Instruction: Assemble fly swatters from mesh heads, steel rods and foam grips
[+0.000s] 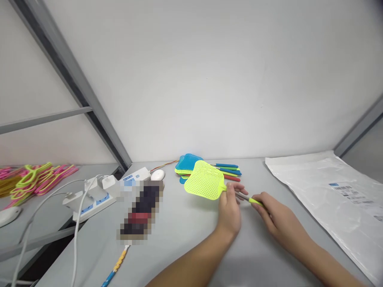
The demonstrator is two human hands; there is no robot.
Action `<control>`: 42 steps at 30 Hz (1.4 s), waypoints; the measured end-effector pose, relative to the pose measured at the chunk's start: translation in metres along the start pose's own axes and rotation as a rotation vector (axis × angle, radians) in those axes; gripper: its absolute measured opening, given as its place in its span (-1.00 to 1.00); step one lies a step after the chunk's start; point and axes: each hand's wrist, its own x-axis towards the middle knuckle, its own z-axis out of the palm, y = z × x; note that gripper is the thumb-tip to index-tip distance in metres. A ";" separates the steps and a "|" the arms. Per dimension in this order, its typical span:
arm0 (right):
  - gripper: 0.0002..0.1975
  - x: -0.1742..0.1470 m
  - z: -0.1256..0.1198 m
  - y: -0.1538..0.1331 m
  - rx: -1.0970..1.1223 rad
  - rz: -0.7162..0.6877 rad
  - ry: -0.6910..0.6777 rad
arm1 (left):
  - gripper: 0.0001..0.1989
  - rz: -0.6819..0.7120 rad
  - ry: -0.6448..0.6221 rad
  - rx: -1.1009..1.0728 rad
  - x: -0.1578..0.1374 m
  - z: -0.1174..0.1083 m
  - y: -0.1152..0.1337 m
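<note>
A yellow-green fly swatter (206, 180) with a perforated head is held above the table. My left hand (230, 207) closes round its neck, just below the head, with some fingers hidden behind the shaft. Farther down, my right hand (273, 215) grips the yellow-green handle, and a stretch of metal shaft shows between the two hands. Behind the held swatter lies a pile of fly swatters, with blue heads (188, 161) on top and blue, green and red handles (227, 165) pointing right.
On the right lies a large white plastic mailer bag (323, 187) with a printed label. A white power strip (104, 201) with plugs and cables, a pixelated phone-like object (142, 211) and a white round object (157, 175) are at left. Pink and yellow hangers (38, 179) sit beyond the frame post.
</note>
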 end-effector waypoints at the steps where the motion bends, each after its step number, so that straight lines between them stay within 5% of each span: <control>1: -0.79 0.012 -0.001 -0.003 0.007 -0.010 -0.004 | -0.53 0.011 0.035 -0.012 0.006 -0.004 0.001; 9: -0.73 0.129 0.032 0.000 -0.031 -0.137 0.026 | -0.72 -0.037 0.468 -0.089 0.049 -0.040 -0.004; 18: -0.73 0.171 0.057 0.017 -0.073 -0.208 -0.005 | -0.81 -0.026 0.464 -0.052 0.060 -0.049 -0.013; 26: -0.74 0.172 0.061 0.027 -0.165 -0.228 -0.012 | -0.87 -0.014 0.362 0.054 0.061 -0.047 -0.013; 32: -0.69 0.157 0.056 0.009 -0.224 -0.224 0.038 | -0.85 0.051 0.255 0.214 0.060 -0.046 -0.013; 37: -0.61 0.108 0.052 -0.010 -0.282 -0.205 0.064 | -0.84 0.101 0.111 0.443 0.063 -0.054 -0.015; 42: -0.40 0.041 0.058 -0.004 -0.366 -0.133 -0.106 | -0.80 0.170 -0.096 0.755 0.058 -0.061 -0.009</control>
